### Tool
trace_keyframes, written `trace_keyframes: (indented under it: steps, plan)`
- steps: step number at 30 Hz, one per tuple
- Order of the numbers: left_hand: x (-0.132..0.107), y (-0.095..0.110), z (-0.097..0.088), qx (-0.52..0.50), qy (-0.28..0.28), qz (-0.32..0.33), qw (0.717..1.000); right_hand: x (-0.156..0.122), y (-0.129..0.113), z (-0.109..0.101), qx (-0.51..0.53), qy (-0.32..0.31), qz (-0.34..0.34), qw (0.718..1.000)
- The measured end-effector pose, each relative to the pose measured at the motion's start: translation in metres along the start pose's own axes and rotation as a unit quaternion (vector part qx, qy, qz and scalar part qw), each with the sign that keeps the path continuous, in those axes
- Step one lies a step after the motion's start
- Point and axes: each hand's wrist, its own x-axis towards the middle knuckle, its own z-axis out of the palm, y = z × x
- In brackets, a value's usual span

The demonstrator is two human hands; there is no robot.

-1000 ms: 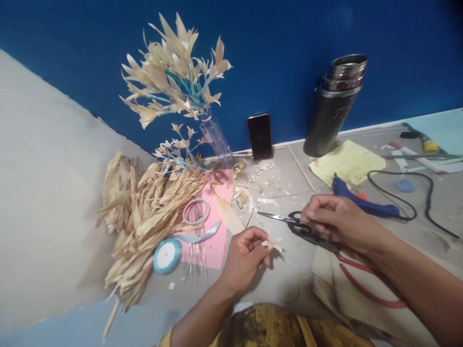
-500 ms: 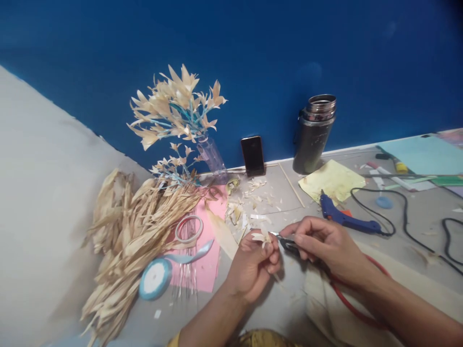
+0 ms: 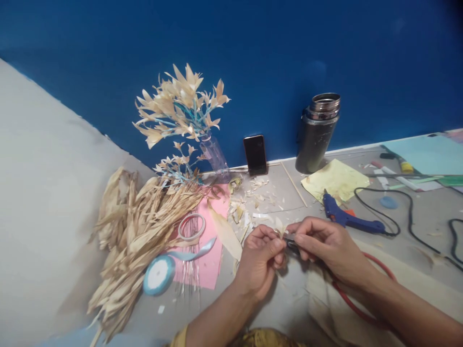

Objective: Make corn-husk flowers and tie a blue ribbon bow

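Head cam: L hand (image 3: 261, 265) pinches pale flower (image 3: 279, 227), fingers together on it, left of glue gun (image 3: 349, 218).
R hand (image 3: 321, 245) clamped on metal tool (image 3: 291, 237) beside flower; slip this close cd tear it or nick L fingertips.

Cream petals (image 3: 279, 225) show at your twelve o'clock, below a deep-blue wall (image 3: 253, 62); pink paper (image 3: 212, 270) sits at eleven, a light-blue, white-centred spool (image 3: 159, 274) at ten, a blue glue gun (image 3: 340, 215) and pale-yellow sheet (image 3: 338, 178) at one.
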Motion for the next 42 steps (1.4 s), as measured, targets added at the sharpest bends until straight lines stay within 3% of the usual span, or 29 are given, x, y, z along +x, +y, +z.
trace_keyframes:
  steps: [23,30,36,42]
  plan:
    - [0.003,-0.006,0.001,0.022,0.033,0.046,0.998,0.001,0.010,0.003,0.025,0.003,0.014,1.000]
    - [0.001,-0.009,-0.003,-0.047,-0.020,-0.018,0.999,0.001,0.015,0.000,0.087,-0.025,0.035,0.995]
    - [0.001,-0.010,-0.006,-0.100,-0.016,-0.076,0.992,0.003,0.015,0.000,0.098,-0.038,0.042,0.994]
    - [0.003,-0.010,-0.003,-0.018,0.006,0.010,1.000,0.001,0.009,0.003,0.038,-0.019,0.025,0.999]
